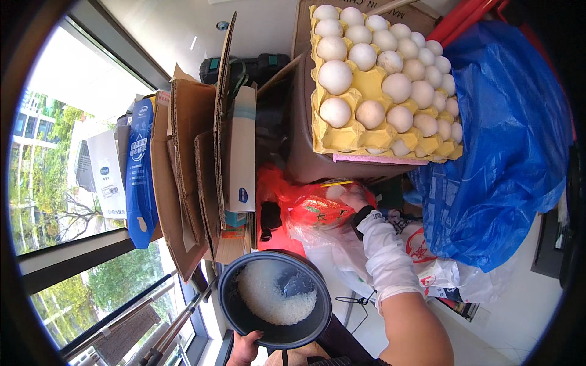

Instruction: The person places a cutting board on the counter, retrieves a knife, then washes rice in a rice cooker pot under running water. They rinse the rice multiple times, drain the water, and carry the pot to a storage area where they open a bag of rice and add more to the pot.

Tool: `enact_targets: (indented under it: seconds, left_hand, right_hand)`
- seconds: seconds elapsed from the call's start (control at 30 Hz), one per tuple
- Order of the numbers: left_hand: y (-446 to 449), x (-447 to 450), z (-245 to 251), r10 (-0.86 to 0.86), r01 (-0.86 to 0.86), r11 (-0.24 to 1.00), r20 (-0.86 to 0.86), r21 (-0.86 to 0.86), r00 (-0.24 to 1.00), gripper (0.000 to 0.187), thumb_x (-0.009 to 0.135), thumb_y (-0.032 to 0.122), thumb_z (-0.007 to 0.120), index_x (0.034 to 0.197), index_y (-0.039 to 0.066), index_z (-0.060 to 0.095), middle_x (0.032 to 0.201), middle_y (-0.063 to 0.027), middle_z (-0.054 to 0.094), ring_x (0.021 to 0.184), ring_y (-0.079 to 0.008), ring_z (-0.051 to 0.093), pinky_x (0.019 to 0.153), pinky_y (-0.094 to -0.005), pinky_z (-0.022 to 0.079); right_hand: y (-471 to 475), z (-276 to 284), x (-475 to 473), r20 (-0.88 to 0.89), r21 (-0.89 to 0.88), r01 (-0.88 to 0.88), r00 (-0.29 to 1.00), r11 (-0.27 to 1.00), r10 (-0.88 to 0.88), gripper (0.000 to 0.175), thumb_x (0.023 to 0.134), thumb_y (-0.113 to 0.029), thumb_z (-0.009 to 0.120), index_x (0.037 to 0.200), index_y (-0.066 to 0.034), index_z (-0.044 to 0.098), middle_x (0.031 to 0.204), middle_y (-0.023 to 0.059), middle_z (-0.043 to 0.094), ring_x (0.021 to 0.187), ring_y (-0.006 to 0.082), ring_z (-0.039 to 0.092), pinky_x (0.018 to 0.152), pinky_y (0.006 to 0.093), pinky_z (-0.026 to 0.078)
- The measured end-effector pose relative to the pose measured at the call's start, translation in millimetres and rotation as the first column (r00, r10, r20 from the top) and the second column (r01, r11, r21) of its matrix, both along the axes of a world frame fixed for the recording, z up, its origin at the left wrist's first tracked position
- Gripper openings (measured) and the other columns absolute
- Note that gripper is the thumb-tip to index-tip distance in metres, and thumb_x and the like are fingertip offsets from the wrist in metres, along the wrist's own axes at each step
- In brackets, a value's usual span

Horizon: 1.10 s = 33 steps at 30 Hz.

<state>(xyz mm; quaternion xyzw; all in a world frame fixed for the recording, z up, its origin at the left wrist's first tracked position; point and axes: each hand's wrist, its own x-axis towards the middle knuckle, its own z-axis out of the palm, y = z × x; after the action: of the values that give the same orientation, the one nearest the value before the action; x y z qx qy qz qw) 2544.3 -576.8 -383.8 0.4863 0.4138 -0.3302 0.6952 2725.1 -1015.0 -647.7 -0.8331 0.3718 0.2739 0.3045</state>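
My left hand (245, 348) grips the near rim of a dark round pot (230, 293), tilted so its inside shows. White rice grains (279, 302) lie in it around a bare patch of the bottom. My right hand (356, 199) reaches into the opening of a red plastic bag (316, 208), below a padded brown box. Its fingers are at a pale, rounded thing (335, 191) inside the bag; whether they hold it is hard to tell. A white sleeve (389, 256) covers the right forearm.
Stacked yellow egg trays (366, 137) stand on the brown box (304, 137). Flattened cardboard boxes (183, 183) lean by the window at left. A blue plastic sheet (503, 137) bulges at right, above white plastic bags (444, 272). Metal poles (183, 315) lie at lower left.
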Motion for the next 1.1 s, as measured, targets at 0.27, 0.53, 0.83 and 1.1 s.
enact_targets:
  seconds: [0.27,0.53,0.83,1.1]
  left_hand:
    - [-8.6,9.4,-2.5,-0.042,0.042,0.999,-0.003,0.011,0.999,0.039,0.068,-0.007,0.055,0.107,-0.005,0.056,0.100,-0.0082,0.063,0.090,-0.0204,0.060,0.083,-0.0308,0.047]
    - [-23.2,19.9,-26.3,-0.218,0.205,0.975,0.198,0.085,0.956,0.025,0.070,-0.005,0.055,0.094,-0.004,0.061,0.093,-0.0056,0.063,0.083,-0.0170,0.059,0.075,-0.0289,0.047]
    - [-41.3,27.7,-26.1,-0.088,0.086,0.996,0.049,0.034,0.995,0.024,0.068,-0.005,0.055,0.091,-0.001,0.058,0.077,-0.0031,0.057,0.062,-0.0153,0.053,0.054,-0.0271,0.041]
    - [-45.8,22.1,-13.5,-0.113,0.115,0.993,0.144,-0.007,0.983,0.028,0.068,-0.007,0.054,0.096,-0.003,0.057,0.081,-0.0054,0.059,0.066,-0.0171,0.057,0.056,-0.0282,0.046]
  right_hand:
    - [-12.3,-24.2,-8.0,0.148,0.072,-0.030,0.989,0.997,0.020,0.049,0.074,-0.011,0.058,0.121,0.0009,0.049,0.119,0.0229,0.054,0.112,0.0292,0.053,0.095,0.0370,0.041]
    - [3.1,31.5,-26.4,0.371,0.597,0.083,0.853,0.798,-0.366,0.046,0.074,-0.006,0.050,0.119,0.0014,0.051,0.112,0.0082,0.057,0.102,0.0202,0.056,0.093,0.0302,0.042]
    - [71.7,246.5,-73.6,0.490,0.781,-0.204,0.786,0.591,-0.376,0.065,0.072,0.005,0.061,0.132,0.0024,0.036,0.125,0.0110,0.050,0.111,0.0213,0.054,0.096,0.0320,0.043]
    - [137.8,300.9,-109.7,0.698,0.350,-0.359,0.716,0.865,0.015,0.080,0.066,0.000,0.077,0.131,0.0009,0.031,0.127,0.0179,0.037,0.109,0.0265,0.053,0.086,0.0351,0.053]
